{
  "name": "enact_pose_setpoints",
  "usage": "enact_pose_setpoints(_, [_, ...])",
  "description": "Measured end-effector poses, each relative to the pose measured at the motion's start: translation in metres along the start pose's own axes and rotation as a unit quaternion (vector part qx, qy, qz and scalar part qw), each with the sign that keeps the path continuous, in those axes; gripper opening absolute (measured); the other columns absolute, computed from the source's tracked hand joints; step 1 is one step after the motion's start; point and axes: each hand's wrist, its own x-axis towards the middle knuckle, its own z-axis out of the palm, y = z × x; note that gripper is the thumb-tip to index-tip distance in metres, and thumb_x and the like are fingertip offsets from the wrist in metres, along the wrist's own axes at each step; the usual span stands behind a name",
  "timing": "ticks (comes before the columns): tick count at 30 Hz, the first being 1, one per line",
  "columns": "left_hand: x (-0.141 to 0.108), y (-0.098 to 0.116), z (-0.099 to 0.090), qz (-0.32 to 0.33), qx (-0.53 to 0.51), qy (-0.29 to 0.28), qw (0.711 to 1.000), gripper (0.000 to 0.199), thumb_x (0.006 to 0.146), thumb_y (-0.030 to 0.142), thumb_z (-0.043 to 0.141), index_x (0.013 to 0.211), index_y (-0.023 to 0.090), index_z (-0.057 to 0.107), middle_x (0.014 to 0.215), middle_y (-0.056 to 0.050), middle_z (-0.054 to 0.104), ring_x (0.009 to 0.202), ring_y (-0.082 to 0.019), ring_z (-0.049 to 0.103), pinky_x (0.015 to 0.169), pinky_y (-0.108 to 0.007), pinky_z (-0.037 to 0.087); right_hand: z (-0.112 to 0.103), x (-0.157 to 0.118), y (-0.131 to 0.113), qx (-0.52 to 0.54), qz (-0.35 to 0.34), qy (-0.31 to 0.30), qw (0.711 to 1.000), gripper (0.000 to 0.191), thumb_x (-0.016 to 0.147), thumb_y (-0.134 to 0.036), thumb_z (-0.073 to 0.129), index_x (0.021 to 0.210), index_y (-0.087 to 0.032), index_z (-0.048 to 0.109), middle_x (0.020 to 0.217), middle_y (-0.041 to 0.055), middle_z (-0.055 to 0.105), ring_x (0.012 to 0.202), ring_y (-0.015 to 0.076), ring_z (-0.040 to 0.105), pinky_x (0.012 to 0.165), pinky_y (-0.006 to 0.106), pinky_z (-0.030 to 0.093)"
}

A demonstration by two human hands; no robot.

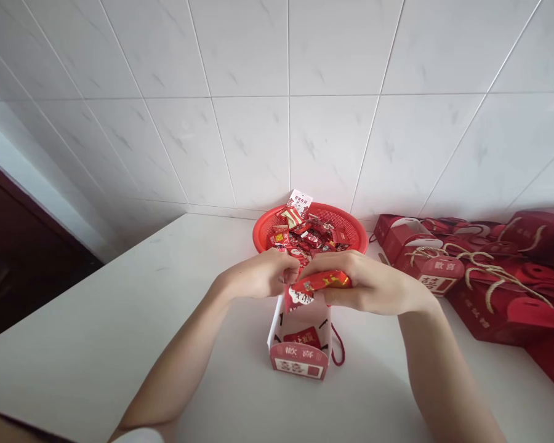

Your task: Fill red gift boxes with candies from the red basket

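My right hand (373, 282) is closed around shiny red candy packets (321, 284), held above the open end of a small red gift box (284, 352). Just left of it, my left hand (263, 274) has its fingers curled in by the packets; whatever is between its fingertips is hidden. The box stands open on the table, white inside, with a red packet (303, 337) lying in it and a dark red cord handle (338, 347) hanging at its right. Behind both hands is a red plastic basket (261, 237) heaped with wrapped sweets (305, 237).
Several red gift boxes (503, 307) with twisted rope handles (489, 274) crowd the right side of the white table (120, 326). A tiled wall (249, 141) runs along the back edge, close behind the basket. A white-and-red card packet (299, 200) sticks up from the basket.
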Motion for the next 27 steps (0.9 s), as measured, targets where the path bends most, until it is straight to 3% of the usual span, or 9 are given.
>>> enact_pose_setpoints(3, [0.005,0.003,0.003,0.003,-0.008,0.03,1.0,0.016,0.071,0.011,0.056,0.065,0.019,0.044,0.066,0.004,0.053,0.061,-0.011,0.044,0.053,-0.025,0.027,0.002,-0.001,-0.003,-0.017,0.021,-0.042,0.999,0.025,0.092,-0.015,0.055,0.115,-0.017,0.067,0.095,0.0045,0.07,0.075,0.0152,0.062,0.067,0.027,0.046])
enact_pose_setpoints(5, [0.007,0.004,0.005,0.01,-0.015,0.044,0.999,0.016,0.072,0.013,0.056,0.064,0.019,0.043,0.064,0.005,0.05,0.06,-0.011,0.042,0.053,-0.025,0.027,0.003,-0.003,-0.005,-0.032,0.027,-0.031,0.999,0.025,0.091,-0.014,0.056,0.113,-0.016,0.067,0.096,0.005,0.071,0.077,0.0158,0.063,0.068,0.027,0.046])
enact_pose_setpoints(8, [0.011,0.002,0.007,0.023,-0.026,0.049,0.998,0.013,0.074,0.016,0.054,0.065,0.019,0.044,0.065,0.004,0.051,0.063,-0.012,0.043,0.054,-0.026,0.027,0.003,-0.003,-0.008,-0.016,0.019,0.043,0.999,0.025,0.09,-0.015,0.06,0.113,-0.017,0.068,0.102,0.0052,0.071,0.086,0.0169,0.064,0.074,0.028,0.048])
enact_pose_setpoints(12, [0.014,0.001,0.01,-0.004,-0.034,0.085,0.996,0.018,0.074,0.016,0.051,0.064,0.02,0.037,0.061,0.003,0.042,0.058,-0.012,0.036,0.052,-0.029,0.024,0.005,0.001,-0.01,0.058,0.054,0.153,0.985,0.023,0.086,-0.018,0.066,0.11,-0.019,0.068,0.098,0.0029,0.071,0.082,0.016,0.064,0.07,0.026,0.049])
enact_pose_setpoints(14, [0.015,0.002,0.01,-0.007,-0.039,0.095,0.995,0.023,0.074,0.016,0.05,0.062,0.02,0.031,0.058,0.003,0.036,0.056,-0.012,0.031,0.051,-0.03,0.021,0.008,0.004,-0.009,0.08,0.056,0.18,0.979,0.019,0.085,-0.02,0.068,0.103,-0.018,0.07,0.096,0.0027,0.071,0.082,0.0162,0.064,0.07,0.026,0.05])
enact_pose_setpoints(19, [0.015,0.001,0.008,0.021,-0.057,0.08,0.995,0.012,0.071,0.014,0.049,0.063,0.019,0.043,0.062,0.003,0.049,0.06,-0.012,0.039,0.051,-0.028,0.025,0.015,0.01,0.004,0.074,0.083,0.13,0.985,0.014,0.084,-0.019,0.068,0.097,-0.019,0.073,0.086,0.0011,0.072,0.074,0.0152,0.063,0.066,0.026,0.048])
enact_pose_setpoints(22, [0.015,-0.002,0.007,0.034,-0.042,0.09,0.994,0.012,0.067,0.009,0.046,0.062,0.019,0.04,0.06,0.004,0.044,0.061,-0.011,0.036,0.052,-0.027,0.024,0.019,0.013,0.009,0.028,0.081,0.113,0.99,0.023,0.082,-0.007,0.062,0.098,-0.02,0.074,0.09,0.0009,0.074,0.072,0.0134,0.062,0.068,0.026,0.047])
enact_pose_setpoints(27, [0.015,-0.005,0.008,0.042,-0.043,0.091,0.994,0.014,0.066,0.007,0.044,0.061,0.018,0.038,0.06,0.004,0.041,0.061,-0.011,0.035,0.053,-0.028,0.024,0.025,0.017,0.005,-0.013,0.08,0.143,0.986,0.025,0.083,-0.002,0.057,0.094,-0.019,0.072,0.089,0.0021,0.074,0.07,0.0124,0.059,0.064,0.024,0.044])
